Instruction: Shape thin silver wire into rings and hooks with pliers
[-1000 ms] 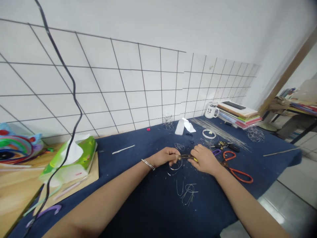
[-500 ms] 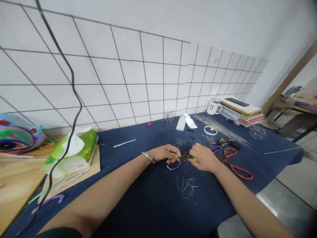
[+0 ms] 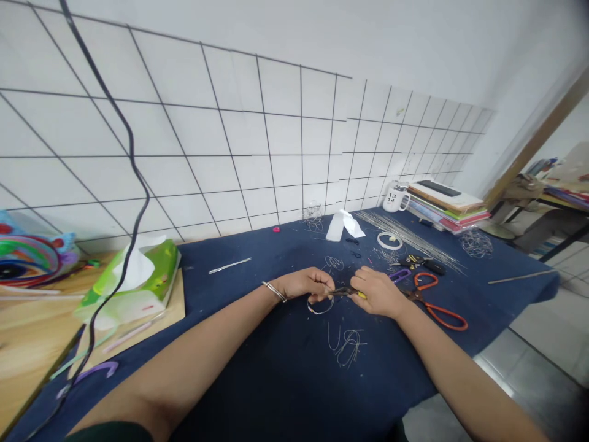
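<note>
My left hand point(image 3: 313, 284), with a silver bangle on the wrist, pinches a thin wire loop point(image 3: 322, 311) that hangs below the fingers. My right hand point(image 3: 376, 291) is wrapped round pliers point(image 3: 361, 294) with a yellow grip. Their dark jaws point left and meet the wire at my left fingertips; whether the jaws are closed is too small to tell. Below the hands lie several bent wire pieces point(image 3: 350, 347) on the dark blue cloth point(image 3: 276, 368). A small tangle of wire point(image 3: 335, 264) lies just behind my hands.
To the right lie red-handled scissors point(image 3: 442, 310), purple-handled scissors point(image 3: 399, 275) and black-handled cutters point(image 3: 423, 264). Long straight wires point(image 3: 409, 236), a white ring spool point(image 3: 389, 240), a mug point(image 3: 396, 197) and stacked books point(image 3: 448, 205) stand farther back. A tissue pack point(image 3: 161, 276) and black cable point(image 3: 133, 153) are left.
The view has shifted very slightly. Both hands keep the same hold on the wire loop and pliers, with hardly any visible movement.
</note>
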The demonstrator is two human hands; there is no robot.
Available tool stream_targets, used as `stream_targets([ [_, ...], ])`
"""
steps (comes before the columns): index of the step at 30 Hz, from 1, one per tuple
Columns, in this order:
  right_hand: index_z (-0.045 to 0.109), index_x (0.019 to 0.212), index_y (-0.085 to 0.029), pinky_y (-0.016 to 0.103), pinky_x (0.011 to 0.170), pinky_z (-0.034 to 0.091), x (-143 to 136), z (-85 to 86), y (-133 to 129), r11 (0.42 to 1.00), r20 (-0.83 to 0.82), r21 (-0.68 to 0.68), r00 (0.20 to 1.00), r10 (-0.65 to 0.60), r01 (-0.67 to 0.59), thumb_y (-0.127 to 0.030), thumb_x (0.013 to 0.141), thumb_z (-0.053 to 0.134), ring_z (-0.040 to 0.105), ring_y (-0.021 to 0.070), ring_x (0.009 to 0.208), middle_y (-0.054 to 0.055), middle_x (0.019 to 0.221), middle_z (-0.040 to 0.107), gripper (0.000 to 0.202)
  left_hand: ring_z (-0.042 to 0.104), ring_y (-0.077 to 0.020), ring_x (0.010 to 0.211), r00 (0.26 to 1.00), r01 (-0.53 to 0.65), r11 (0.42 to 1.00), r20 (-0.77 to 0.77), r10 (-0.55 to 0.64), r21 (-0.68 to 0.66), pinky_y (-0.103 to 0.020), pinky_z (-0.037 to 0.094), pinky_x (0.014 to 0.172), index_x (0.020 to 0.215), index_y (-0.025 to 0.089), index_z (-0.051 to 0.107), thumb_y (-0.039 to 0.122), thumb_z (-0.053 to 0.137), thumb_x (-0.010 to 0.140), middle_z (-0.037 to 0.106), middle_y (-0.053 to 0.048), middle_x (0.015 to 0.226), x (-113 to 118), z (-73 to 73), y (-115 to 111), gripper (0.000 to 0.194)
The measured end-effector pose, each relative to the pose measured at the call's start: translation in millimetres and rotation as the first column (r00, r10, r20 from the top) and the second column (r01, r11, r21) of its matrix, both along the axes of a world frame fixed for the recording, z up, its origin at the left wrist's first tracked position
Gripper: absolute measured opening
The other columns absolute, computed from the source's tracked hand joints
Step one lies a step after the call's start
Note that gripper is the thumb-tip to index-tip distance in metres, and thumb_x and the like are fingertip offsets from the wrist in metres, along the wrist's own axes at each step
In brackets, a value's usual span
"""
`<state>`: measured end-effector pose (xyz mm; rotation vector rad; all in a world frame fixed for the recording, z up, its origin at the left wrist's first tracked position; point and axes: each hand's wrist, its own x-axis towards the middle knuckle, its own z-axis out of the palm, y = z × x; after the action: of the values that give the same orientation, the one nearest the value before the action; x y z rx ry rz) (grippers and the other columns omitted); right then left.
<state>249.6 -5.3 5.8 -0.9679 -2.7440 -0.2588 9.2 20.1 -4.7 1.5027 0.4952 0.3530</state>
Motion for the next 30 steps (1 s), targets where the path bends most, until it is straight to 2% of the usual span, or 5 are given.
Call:
stream_targets([
  [6,0.046,0.075,-0.019,0.024,0.065,0.031,1,-4.0,3,0.999,-0.050,-0.041,0.999,-0.023,0.021,-0.036,0.084,0.040,0.044,0.0141,0.073,0.002,0.074,0.049,0.020,0.041,-0.0048,0.042,0.997,-0.060,0.998,0.042,0.060,-0.003,-0.019,0.031,0.043,0.081,0.009,0.061,0.032,0.060,0.072,0.052,0.000,0.056,2,1.1,-1,0.024],
  [11,0.046,0.081,-0.019,0.022,0.063,0.032,1,-9.5,6,0.981,-0.123,-0.135,0.980,-0.155,0.139,-0.037,0.085,0.037,0.047,0.0131,0.073,0.002,0.076,0.051,0.020,0.044,-0.0044,0.044,0.946,-0.289,0.957,0.159,0.281,0.028,-0.018,0.034,0.045,0.082,0.008,0.059,0.033,0.058,0.074,0.054,-0.001,0.061,8,-7.0,1,0.026],
  [14,0.046,0.082,-0.020,0.022,0.062,0.032,1,-12.2,9,0.962,-0.135,-0.198,0.967,-0.217,0.188,-0.039,0.085,0.037,0.049,0.0125,0.071,0.001,0.077,0.051,0.022,0.047,-0.0049,0.045,0.916,-0.361,0.932,0.195,0.351,0.018,-0.018,0.035,0.046,0.082,0.009,0.057,0.032,0.058,0.075,0.056,-0.002,0.064,12,-14.0,2,0.024],
  [25,0.047,0.071,-0.020,0.021,0.056,0.029,3,-14.2,16,0.901,-0.197,-0.402,0.946,-0.259,0.164,-0.048,0.082,0.039,0.045,0.0109,0.058,-0.001,0.065,0.050,0.031,0.051,-0.0070,0.048,0.902,-0.329,0.935,0.250,0.352,-0.130,-0.019,0.038,0.047,0.088,0.009,0.058,0.033,0.059,0.074,0.060,-0.005,0.070,13,-19.1,4,0.027],
  [30,0.046,0.067,-0.019,0.020,0.055,0.028,4,-13.4,15,0.883,-0.209,-0.441,0.939,-0.274,0.160,-0.051,0.081,0.039,0.043,0.0098,0.056,-0.003,0.060,0.047,0.036,0.050,-0.0056,0.047,0.890,-0.380,0.921,0.240,0.389,-0.084,-0.018,0.036,0.046,0.081,0.010,0.058,0.036,0.056,0.077,0.059,-0.004,0.069,14,-18.7,3,0.027],
])
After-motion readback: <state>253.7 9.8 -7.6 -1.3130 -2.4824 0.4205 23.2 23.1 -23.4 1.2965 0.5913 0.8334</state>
